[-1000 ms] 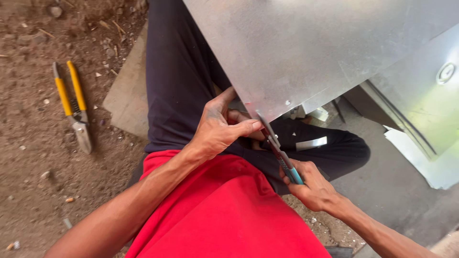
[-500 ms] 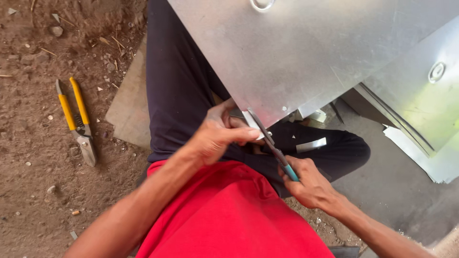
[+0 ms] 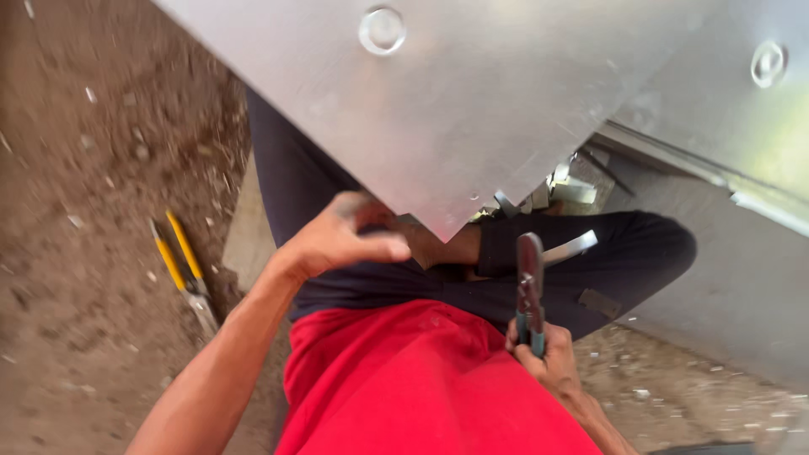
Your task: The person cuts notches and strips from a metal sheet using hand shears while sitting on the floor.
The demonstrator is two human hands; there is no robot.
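Galvanised sheet metal (image 3: 472, 109) fills the top of the view, its pointed corner hanging over the person's lap. Change since half a second ago: the snips (image 3: 529, 291) were at the sheet's edge, now pulled clear, held upright below and right of the corner, not touching it. Right hand (image 3: 546, 358) is closed around the teal handles; blades look shut, blurred. Left hand (image 3: 341, 240) sits just under the sheet's lower-left edge, fingers curled with thumb pointing right; cannot tell if it grips anything or only steadies the sheet. Reads as a cut broken off or finished, tool withdrawn. Yellow-handled snips (image 3: 184, 268) lie on the dirt floor (image 3: 93, 253) to the left, well apart from both hands. Metal offcuts (image 3: 573, 247) rest on the dark trousers.
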